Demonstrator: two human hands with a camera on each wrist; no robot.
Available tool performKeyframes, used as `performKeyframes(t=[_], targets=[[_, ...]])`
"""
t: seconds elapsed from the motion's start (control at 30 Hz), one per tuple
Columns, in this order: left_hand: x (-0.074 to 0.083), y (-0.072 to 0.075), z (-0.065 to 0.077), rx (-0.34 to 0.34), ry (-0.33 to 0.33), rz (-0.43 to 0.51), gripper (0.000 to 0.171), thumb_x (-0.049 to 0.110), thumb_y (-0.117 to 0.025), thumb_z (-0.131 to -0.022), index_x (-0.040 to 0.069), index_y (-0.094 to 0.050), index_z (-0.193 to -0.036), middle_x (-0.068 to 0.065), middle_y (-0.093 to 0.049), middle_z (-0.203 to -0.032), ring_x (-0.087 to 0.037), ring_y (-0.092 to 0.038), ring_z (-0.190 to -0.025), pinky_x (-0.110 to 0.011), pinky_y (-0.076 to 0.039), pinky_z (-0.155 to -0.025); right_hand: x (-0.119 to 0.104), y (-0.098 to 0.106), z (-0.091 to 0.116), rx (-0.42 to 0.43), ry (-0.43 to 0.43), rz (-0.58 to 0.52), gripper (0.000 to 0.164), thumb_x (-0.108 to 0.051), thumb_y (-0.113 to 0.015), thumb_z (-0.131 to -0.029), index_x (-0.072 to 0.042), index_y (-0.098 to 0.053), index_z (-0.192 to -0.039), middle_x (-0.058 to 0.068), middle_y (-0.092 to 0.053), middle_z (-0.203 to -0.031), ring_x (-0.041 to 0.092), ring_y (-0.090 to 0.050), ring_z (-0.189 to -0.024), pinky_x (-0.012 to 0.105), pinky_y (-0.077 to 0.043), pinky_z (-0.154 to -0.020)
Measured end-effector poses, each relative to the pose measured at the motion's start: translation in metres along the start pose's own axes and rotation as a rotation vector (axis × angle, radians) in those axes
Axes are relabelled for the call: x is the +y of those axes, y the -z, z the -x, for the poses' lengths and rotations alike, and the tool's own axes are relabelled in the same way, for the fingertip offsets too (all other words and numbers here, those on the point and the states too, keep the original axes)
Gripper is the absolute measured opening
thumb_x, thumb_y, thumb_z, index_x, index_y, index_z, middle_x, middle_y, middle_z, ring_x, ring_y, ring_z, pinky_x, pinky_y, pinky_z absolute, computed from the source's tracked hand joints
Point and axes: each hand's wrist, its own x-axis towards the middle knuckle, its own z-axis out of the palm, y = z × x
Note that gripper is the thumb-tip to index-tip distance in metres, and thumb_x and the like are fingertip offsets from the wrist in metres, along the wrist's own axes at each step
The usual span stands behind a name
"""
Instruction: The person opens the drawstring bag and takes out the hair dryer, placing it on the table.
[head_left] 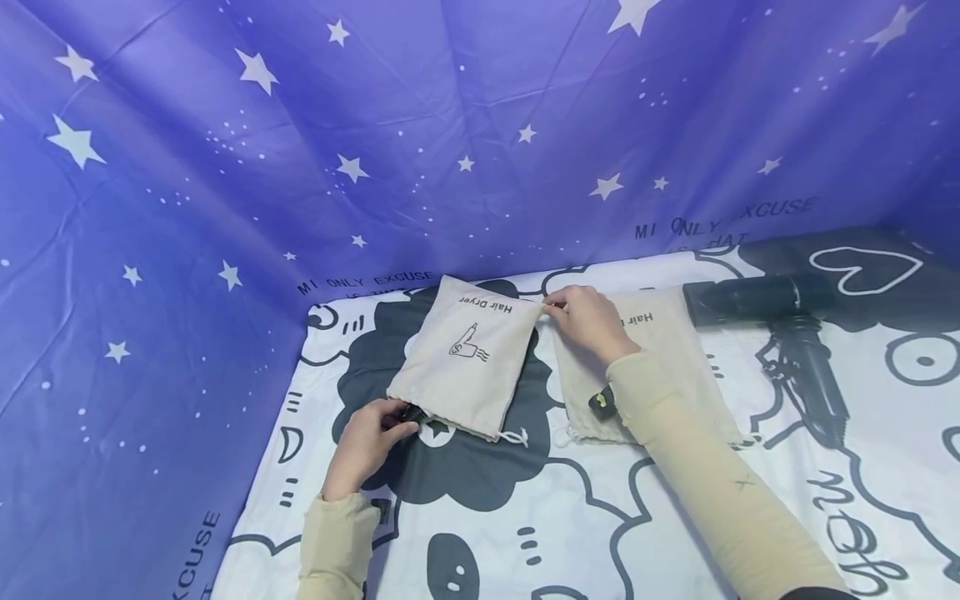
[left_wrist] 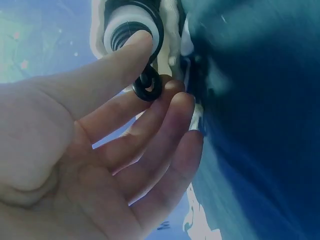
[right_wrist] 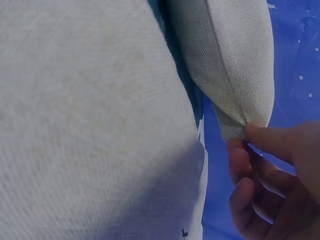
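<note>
A cream cloth drawstring bag (head_left: 472, 375) printed "Hair Dryer" lies tilted, its mouth toward the person. My left hand (head_left: 363, 442) is at that mouth, thumb and fingers round the black end of a hair dryer (left_wrist: 155, 12). In the left wrist view this end has a pale ring, a ribbed cord sleeve and a small black hanging loop (left_wrist: 146, 95); the rest is hidden inside the bag. At the far right corner of the same bag, my right hand (head_left: 592, 321) pinches the cloth between thumb and fingers.
A second cream bag (head_left: 671, 321) lies flat beneath the right forearm. To its right rests a black hair dryer (head_left: 757, 300) with its cord bundled at the handle. A patterned black-and-white cloth (head_left: 555, 525) covers the surface; purple star curtains (head_left: 420, 125) hang behind and left.
</note>
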Motion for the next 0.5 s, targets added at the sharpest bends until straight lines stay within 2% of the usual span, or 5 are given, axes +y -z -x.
performKeyframes(t=[0.13,0.23,0.33,0.43,0.5], targets=[[-0.002,-0.002,0.001,0.022,0.011,0.012,0.032,0.015,-0.078,-0.085,0.005,-0.072,-0.115,-0.011,-0.068,-0.105,-0.023,-0.065,-0.09,-0.042,-0.052,-0.082,-0.001,-0.001,-0.002,-0.001,0.021,-0.025,0.024,-0.025,-0.061,-0.098,-0.013,-0.075,-0.113,0.014,-0.07,-0.116,0.038,-0.064,-0.107,0.055,-0.048,-0.092],[0.0,-0.008,0.001,0.069,-0.006,0.022,0.035,0.017,-0.081,-0.082,0.008,-0.072,-0.115,-0.01,-0.066,-0.102,-0.022,-0.063,-0.091,-0.044,-0.051,-0.084,-0.001,-0.003,-0.004,-0.002,0.039,-0.05,0.029,-0.027,-0.054,-0.102,-0.008,-0.073,-0.113,0.017,-0.066,-0.114,0.037,-0.063,-0.106,0.054,-0.046,-0.094],[0.005,-0.014,-0.001,0.124,-0.039,0.036,0.043,0.019,-0.083,-0.08,0.009,-0.07,-0.119,-0.011,-0.065,-0.107,-0.025,-0.062,-0.097,-0.046,-0.05,-0.089,0.0,-0.008,-0.008,-0.036,0.05,-0.071,0.038,-0.029,-0.046,-0.105,-0.002,-0.069,-0.119,0.02,-0.062,-0.118,0.038,-0.059,-0.112,0.054,-0.043,-0.101],[0.01,-0.018,-0.003,0.17,-0.062,0.026,0.047,0.019,-0.084,-0.079,0.007,-0.068,-0.122,-0.013,-0.064,-0.11,-0.028,-0.063,-0.102,-0.046,-0.05,-0.092,0.0,-0.014,-0.01,-0.082,0.042,-0.084,0.042,-0.03,-0.045,-0.106,0.001,-0.063,-0.127,0.022,-0.061,-0.126,0.04,-0.056,-0.122,0.052,-0.038,-0.109],[0.012,-0.021,-0.004,0.195,-0.068,0.004,0.049,0.016,-0.085,-0.078,0.007,-0.068,-0.123,-0.014,-0.065,-0.111,-0.029,-0.064,-0.103,-0.047,-0.05,-0.092,-0.001,-0.017,-0.01,-0.096,0.04,-0.088,0.041,-0.029,-0.048,-0.105,0.002,-0.062,-0.128,0.022,-0.063,-0.126,0.041,-0.056,-0.122,0.052,-0.038,-0.109]])
